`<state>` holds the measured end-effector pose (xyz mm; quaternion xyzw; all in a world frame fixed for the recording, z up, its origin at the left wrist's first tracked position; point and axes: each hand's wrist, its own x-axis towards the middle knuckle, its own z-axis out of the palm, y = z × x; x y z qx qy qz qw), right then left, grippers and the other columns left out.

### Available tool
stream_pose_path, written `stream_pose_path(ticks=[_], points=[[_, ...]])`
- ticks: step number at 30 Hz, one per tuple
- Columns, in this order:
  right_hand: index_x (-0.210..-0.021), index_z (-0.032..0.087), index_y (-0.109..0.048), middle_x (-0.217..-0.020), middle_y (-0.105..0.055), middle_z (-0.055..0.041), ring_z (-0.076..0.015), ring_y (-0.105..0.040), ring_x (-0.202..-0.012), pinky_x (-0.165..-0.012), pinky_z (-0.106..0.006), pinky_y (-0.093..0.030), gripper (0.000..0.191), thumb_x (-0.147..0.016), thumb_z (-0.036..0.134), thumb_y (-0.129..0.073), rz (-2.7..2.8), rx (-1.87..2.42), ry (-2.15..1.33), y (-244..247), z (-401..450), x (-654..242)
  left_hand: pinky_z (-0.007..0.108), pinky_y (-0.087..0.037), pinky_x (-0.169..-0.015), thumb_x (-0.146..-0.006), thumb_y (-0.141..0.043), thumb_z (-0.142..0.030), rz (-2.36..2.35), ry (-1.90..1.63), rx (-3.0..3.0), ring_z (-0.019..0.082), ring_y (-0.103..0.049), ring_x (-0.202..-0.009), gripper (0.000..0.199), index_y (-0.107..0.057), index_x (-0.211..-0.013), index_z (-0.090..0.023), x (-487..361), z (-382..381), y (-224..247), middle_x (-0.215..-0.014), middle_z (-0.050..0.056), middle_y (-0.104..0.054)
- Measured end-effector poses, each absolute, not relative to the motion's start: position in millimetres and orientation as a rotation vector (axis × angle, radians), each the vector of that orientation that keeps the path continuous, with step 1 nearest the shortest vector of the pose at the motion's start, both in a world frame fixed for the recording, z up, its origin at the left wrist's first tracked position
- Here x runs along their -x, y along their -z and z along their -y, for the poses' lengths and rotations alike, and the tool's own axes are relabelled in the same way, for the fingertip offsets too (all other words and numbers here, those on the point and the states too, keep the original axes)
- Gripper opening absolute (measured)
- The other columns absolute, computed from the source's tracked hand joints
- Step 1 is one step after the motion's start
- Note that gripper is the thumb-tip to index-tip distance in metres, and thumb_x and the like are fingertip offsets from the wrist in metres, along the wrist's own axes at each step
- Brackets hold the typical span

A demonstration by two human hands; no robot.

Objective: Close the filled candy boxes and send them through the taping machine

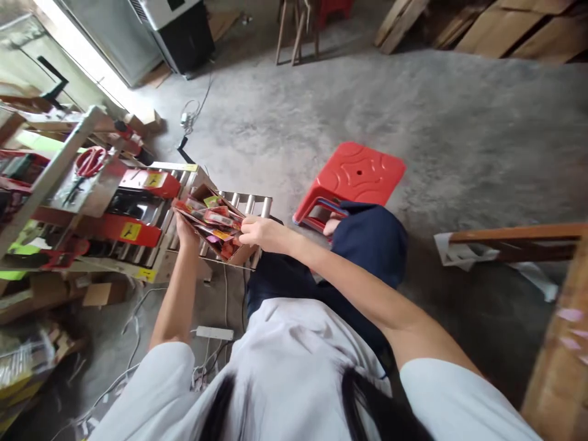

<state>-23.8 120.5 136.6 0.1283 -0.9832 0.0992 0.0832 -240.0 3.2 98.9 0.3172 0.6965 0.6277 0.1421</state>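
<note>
A small open cardboard box (241, 255) full of small red and orange packets (218, 219) is held above the end of a roller conveyor, tilted towards me. My left hand (184, 231) grips its left side, the thumb near the rim and the other fingers hidden beneath or behind it. At the opposite side, my right hand (263, 234) has its fingers bent over the rim, next to the packets. Its fingertips are partly hidden, and no separate packet shows clearly in them.
The roller conveyor (252, 205) runs left, carrying red boxes (133, 229) with yellow labels. A red plastic stool (361, 168) stands ahead by my leg. Cables and a white power strip (214, 333) lie on the floor at left. A wooden frame (514, 236) stands at right.
</note>
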Motion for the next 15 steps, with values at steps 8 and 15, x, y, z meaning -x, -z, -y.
stream_pose_path(ticks=[8,15], points=[[-0.155,0.017,-0.03,-0.164,-0.019,-0.0185,-0.0347,-0.009,-0.154,-0.125,-0.057,-0.013,0.092,-0.082,0.053,-0.074,2.663,0.131,-0.599,-147.5,-60.3,40.9,0.035,-0.054,-0.089,-0.077,-0.075,-0.039,-2.221,-1.588,-1.418,0.02,-0.064,-0.09,0.017,-0.075,-0.08,-0.022,278.5,14.3,-126.8,-0.09,0.005,-0.066],[-0.157,0.018,-0.028,-0.164,-0.02,-0.0156,-0.037,-0.016,-0.152,-0.124,-0.059,-0.011,0.063,-0.102,0.044,-0.042,2.804,0.437,-0.74,-136.3,-55.7,124.4,0.034,-0.055,-0.087,-0.077,-0.073,-0.031,-2.199,-1.514,-1.458,0.018,-0.063,-0.093,0.053,-0.063,-0.129,-0.03,289.1,16.1,-124.4,-0.11,0.007,-0.062]])
